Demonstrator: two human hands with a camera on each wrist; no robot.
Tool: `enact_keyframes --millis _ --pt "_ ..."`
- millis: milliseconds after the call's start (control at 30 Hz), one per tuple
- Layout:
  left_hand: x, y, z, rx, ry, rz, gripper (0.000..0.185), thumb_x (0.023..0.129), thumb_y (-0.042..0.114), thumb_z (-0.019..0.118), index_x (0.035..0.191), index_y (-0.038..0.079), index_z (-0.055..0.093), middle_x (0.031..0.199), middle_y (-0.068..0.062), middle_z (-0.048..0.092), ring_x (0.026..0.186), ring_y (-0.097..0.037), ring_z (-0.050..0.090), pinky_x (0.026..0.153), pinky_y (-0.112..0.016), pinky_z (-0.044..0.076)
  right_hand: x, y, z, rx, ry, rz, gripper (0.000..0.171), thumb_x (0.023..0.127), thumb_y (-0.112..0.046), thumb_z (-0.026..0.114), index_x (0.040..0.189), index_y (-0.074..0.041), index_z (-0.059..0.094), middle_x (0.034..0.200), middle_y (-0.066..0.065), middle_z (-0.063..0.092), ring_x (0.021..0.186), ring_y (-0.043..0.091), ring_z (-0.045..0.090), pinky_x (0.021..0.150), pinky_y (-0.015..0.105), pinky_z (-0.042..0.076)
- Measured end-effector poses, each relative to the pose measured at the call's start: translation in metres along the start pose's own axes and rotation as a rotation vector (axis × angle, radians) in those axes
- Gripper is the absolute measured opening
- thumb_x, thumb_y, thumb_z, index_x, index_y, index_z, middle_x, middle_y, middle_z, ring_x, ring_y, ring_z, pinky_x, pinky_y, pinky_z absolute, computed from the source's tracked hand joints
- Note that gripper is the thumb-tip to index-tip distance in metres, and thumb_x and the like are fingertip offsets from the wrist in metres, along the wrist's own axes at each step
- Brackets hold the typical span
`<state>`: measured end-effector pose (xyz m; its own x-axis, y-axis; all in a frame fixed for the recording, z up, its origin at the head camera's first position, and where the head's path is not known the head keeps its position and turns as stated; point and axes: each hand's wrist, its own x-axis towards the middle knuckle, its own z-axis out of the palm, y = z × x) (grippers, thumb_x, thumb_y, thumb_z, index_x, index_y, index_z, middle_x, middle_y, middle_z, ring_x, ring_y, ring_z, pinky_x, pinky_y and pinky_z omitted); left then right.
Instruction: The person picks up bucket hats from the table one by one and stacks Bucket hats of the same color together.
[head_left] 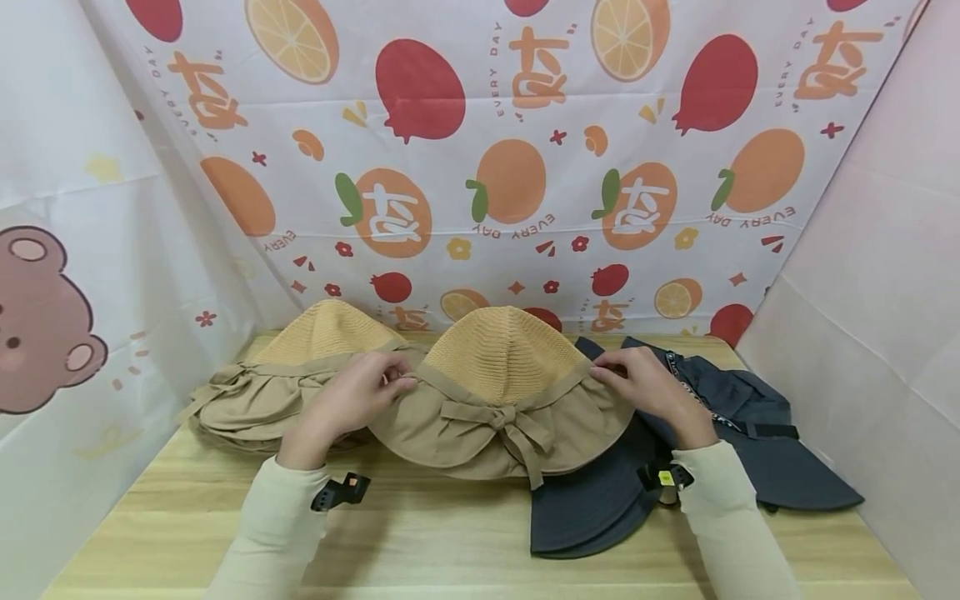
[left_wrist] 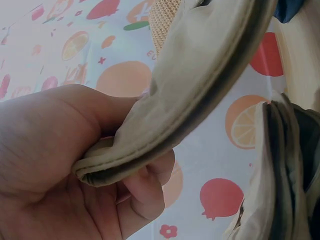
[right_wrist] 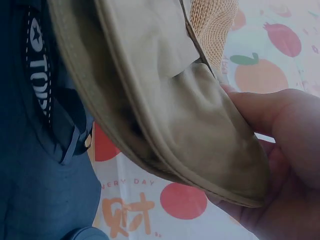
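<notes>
On wooden table point(head_left: 450, 533), fruit-print backdrop point(head_left: 480, 167), hats

Three hats sit in a row on the tabletop point(head_left: 450, 533), close to the hanging cloth point(head_left: 480, 167) behind them. The middle hat point(head_left: 502, 400) overlaps the left hat point(head_left: 285, 375) and lies partly on the right hat point(head_left: 720, 417). The left hand point(head_left: 360, 396) holds the middle hat's left edge, the right hand point(head_left: 648, 387) its right edge.
</notes>
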<state>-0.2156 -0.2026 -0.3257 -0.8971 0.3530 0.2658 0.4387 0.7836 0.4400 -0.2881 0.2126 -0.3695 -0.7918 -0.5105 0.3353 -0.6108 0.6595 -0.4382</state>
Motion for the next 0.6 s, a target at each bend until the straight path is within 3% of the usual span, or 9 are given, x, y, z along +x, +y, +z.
enact_keyframes --millis 367,600 --pt "-0.010 -0.003 -0.019 -0.030 0.009 0.004 0.005 0.095 0.009 0.072 0.092 0.005 0.075 0.072 0.003 0.062 0.065 -0.005 0.048 0.061 -0.023 0.041 0.003 -0.020 -0.005 -0.020 0.047 -0.049 0.013 0.100 -0.015 0.068 0.103 -0.011 0.080 0.087 0.000 0.076 0.070 0.003 0.059 0.067 0.026 0.050" --pt "-0.013 -0.008 -0.039 0.016 0.011 0.016 0.007 0.095 0.012 0.073 0.090 0.008 0.074 0.072 0.004 0.061 0.065 -0.004 0.047 0.060 -0.024 0.040 0.019 -0.036 -0.008 -0.014 0.038 -0.058 0.015 0.099 -0.018 0.069 0.103 -0.011 0.082 0.088 0.003 0.078 0.068 0.003 0.060 0.063 0.025 0.050"
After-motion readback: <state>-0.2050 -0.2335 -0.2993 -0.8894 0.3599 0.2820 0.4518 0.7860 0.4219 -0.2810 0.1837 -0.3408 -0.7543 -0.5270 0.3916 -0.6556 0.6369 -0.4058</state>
